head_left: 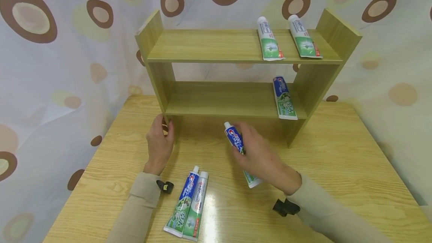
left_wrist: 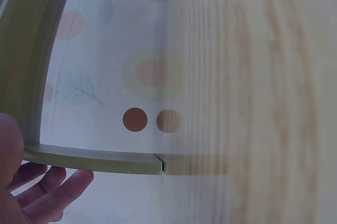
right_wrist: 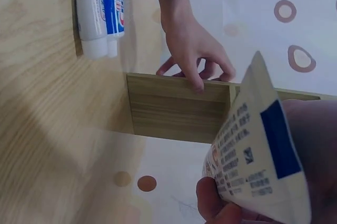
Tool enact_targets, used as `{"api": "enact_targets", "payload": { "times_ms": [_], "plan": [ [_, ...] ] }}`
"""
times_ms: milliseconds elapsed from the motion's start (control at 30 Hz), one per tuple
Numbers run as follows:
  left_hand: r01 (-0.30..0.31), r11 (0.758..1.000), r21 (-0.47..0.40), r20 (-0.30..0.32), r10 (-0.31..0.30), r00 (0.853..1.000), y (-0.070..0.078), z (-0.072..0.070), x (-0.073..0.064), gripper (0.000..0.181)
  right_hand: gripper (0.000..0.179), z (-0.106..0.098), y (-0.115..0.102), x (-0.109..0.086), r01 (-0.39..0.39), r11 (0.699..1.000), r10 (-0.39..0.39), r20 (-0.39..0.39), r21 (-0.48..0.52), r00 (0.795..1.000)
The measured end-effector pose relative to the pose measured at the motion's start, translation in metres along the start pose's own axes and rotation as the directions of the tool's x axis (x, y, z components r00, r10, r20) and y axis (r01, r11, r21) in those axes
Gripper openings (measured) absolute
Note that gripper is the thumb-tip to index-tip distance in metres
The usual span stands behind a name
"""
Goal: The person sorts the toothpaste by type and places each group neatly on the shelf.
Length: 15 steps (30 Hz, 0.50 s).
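My right hand (head_left: 261, 155) grips a blue-and-green toothpaste tube (head_left: 234, 137) in front of the shelf, its white cap tilted up and away from me. The tube's printed back (right_wrist: 247, 155) fills part of the right wrist view. My left hand (head_left: 159, 143) holds the lower front edge of the wooden shelf's left side panel (right_wrist: 179, 95), thumb on the inner face and fingers on the outer. On the table, between my forearms, a blue-and-green toothpaste tube (head_left: 185, 201) lies against a white-and-green toothpaste tube (head_left: 199, 207).
Two white-and-green toothpaste tubes (head_left: 270, 40) (head_left: 303, 37) lie on the top board (head_left: 209, 44), toward its right end. One blue-and-green tube (head_left: 284, 98) lies at the right of the middle board (head_left: 219, 98). Behind the wooden table (head_left: 337, 160) hangs a patterned sheet (head_left: 74, 48).
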State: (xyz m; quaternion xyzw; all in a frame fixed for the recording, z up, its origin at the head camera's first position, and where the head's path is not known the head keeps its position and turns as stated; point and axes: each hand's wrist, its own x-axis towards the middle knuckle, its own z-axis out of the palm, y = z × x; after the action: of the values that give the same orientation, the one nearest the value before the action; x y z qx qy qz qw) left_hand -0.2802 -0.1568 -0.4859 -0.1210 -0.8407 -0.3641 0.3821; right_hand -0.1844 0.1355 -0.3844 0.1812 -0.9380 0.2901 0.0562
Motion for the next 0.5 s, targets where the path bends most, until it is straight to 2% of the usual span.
{"api": "enact_targets", "payload": {
  "times_ms": [267,500],
  "plan": [
    [-0.007,1.000,0.001,-0.006,0.007,1.000,-0.002,0.001,0.000,0.019,0.067,-0.017,0.001,0.006,0.012,1.000,-0.012,-0.021,-0.021,1.000],
    [-0.004,1.000,-0.003,0.011,0.004,1.000,-0.001,-0.001,0.000,0.021,0.066,-0.028,-0.001,0.008,-0.005,1.000,0.005,0.013,-0.018,1.000]
  ]
}}
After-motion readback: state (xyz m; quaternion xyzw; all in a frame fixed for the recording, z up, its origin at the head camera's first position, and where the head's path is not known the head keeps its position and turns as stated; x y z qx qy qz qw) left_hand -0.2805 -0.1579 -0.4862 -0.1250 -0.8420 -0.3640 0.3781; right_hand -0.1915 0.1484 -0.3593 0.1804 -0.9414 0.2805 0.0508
